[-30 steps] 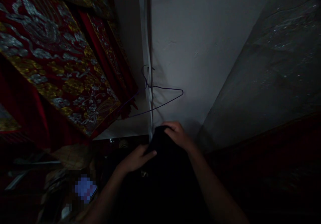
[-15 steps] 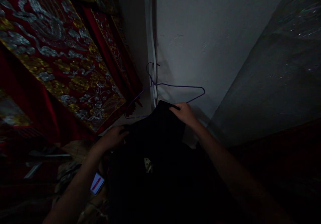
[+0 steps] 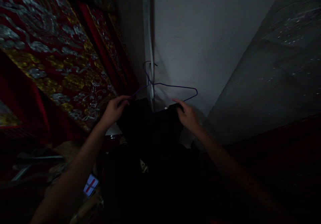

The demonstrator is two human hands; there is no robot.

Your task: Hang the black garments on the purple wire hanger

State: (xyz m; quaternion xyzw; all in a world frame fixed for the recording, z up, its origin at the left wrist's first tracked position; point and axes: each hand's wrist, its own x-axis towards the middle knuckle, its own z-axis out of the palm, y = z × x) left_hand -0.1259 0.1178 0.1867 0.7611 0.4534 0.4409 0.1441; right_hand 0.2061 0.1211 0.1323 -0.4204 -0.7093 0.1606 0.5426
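My left hand point(image 3: 115, 109) pinches the upper left edge of a black garment point(image 3: 152, 127), close to the left arm of a purple wire hanger point(image 3: 175, 85). At the garment's upper right edge, my right hand point(image 3: 187, 116) grips the cloth with the index finger stretched out along the top. A small white tag shows at the top edge between the hands. The cloth is stretched between them and covers most of the hanger's lower bar. Its exact cut is lost in the dark. The hanger's hook is up against a pale vertical strip point(image 3: 151, 40) on the wall.
Red cloth with gold and silver embroidery point(image 3: 50, 50) hangs at the left. A grey wall point(image 3: 200, 33) stands behind, with a shiny plastic-like sheet point(image 3: 281, 70) at the right. A phone with a lit screen point(image 3: 90, 185) lies lower left among dim clutter.
My left hand has risen, lifting the garment's left side up to the hanger. My right hand has shifted slightly right along the edge, and its index finger is now extended. The white tag has appeared.
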